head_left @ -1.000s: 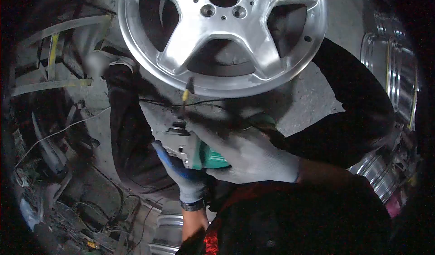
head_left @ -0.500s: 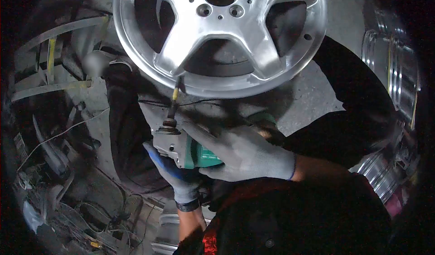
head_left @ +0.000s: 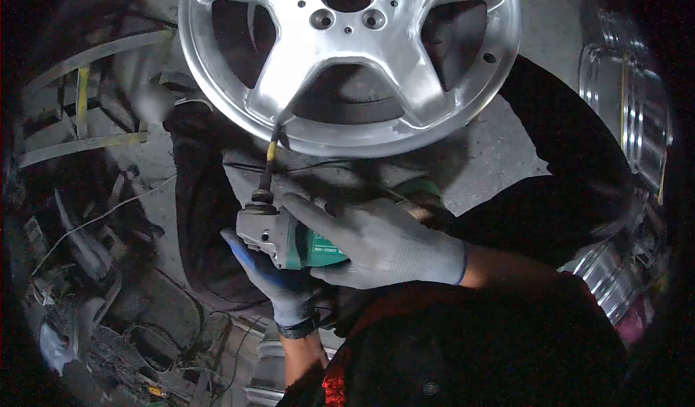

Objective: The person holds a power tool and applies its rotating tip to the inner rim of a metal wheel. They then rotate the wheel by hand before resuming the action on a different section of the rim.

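Note:
A green and grey power tool (head_left: 300,244) with a thin shaft, marked by a yellow band, points up at a silver alloy wheel (head_left: 347,63). The shaft's tip meets the wheel near the base of its lower left spoke, at the rim. My right hand (head_left: 387,248), in a grey glove, is wrapped over the tool's body from the right. My left hand (head_left: 271,280), in a grey and blue glove, supports the tool head from below and the left; its fingers are partly hidden behind the tool.
More shiny wheels (head_left: 626,117) stand along the right side. A metal frame (head_left: 94,143) with yellow marks is at the left, above tangled scrap and cables (head_left: 152,349). My dark-clothed legs flank the work. Another wheel (head_left: 268,367) lies low in the middle.
The power tool and both my hands have shifted slightly left. The shaft's tip has moved a little left along the spoke and rim, and the wheel appears marginally further left.

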A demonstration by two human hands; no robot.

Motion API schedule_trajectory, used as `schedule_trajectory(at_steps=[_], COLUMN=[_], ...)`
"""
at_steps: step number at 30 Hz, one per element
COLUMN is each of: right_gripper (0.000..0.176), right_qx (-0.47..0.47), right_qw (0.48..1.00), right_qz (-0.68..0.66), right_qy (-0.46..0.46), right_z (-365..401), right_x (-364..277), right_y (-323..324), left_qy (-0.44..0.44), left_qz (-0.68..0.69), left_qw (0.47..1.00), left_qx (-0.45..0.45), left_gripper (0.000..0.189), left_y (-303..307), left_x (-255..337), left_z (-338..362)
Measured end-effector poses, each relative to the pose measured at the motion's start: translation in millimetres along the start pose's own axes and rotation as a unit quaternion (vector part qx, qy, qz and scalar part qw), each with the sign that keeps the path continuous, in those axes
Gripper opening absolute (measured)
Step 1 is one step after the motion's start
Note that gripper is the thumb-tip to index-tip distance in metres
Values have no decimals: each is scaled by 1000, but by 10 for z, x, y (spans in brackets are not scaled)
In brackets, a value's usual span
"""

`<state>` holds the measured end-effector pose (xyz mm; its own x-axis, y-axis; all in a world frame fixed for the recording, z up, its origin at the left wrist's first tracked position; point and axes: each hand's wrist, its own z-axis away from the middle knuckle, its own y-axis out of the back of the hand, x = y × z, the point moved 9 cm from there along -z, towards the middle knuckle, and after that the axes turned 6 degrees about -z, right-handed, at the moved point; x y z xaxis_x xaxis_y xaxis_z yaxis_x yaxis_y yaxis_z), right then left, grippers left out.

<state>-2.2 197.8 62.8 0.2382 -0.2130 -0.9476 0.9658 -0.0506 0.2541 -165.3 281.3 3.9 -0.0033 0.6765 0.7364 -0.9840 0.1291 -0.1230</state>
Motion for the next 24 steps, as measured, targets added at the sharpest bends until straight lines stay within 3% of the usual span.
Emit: schedule_trajectory(at_steps=[1, 3, 4, 6, 7, 9, 11, 13, 17, 19, 20, 22, 23, 24], right_gripper=[90, 90, 90, 90, 91, 92, 93, 93, 93, 91, 91, 91, 91, 91], right_qx=[-57, -39, -21, 11, 42, 94, 145, 57, 34, -91, -91, 128, 128, 114], right_qw=[997, 999, 999, 1000, 999, 993, 982, 998, 999, 991, 991, 988, 988, 992], right_qz=[-8, 0, 10, 0, -11, 25, 59, -2, 11, 8, 8, 44, 45, 6], right_qy=[-41, -35, -33, -11, 13, 60, 106, 34, 28, -100, -101, 73, 73, 62], right_z=[-10, -29, -35, 4, 26, 29, 70, 33, -48, -19, -14, -3, 4, -11], right_x=[63, 24, 12, 30, 23, 63, -6, 60, -73, 90, 154, -10, -1, 11], right_y=[-105, -62, -22, 49, 100, 142, 205, 39, 84, -49, -87, 193, 195, 195], left_qy=[-2, -48, -49, 41, 43, -96, -56, -11, -12, -25, -38, -27, -16, -63], left_qz=[-1, -83, -84, 51, 52, -135, -83, 15, -3, -13, -22, -19, -17, -95], left_qw=[1000, 990, 990, 996, 995, 986, 995, 1000, 1000, 999, 998, 999, 999, 993], left_qx=[0, 101, 100, -66, -67, 33, -11, -12, -27, -37, -45, -34, -23, 4], left_gripper=[64, 64, 64, 62, 62, 60, 60, 59, 57, 57, 56, 55, 54, 53], left_y=[32, 281, 253, -129, -183, -147, -202, -133, -76, -94, -123, -223, -252, -200], left_x=[-3, 38, 68, -54, -102, 38, 61, 32, 112, 87, 87, 61, 30, 79], left_z=[-25, -58, -52, -44, -22, 39, 23, 23, 12, -18, -30, -42, -42, -16])
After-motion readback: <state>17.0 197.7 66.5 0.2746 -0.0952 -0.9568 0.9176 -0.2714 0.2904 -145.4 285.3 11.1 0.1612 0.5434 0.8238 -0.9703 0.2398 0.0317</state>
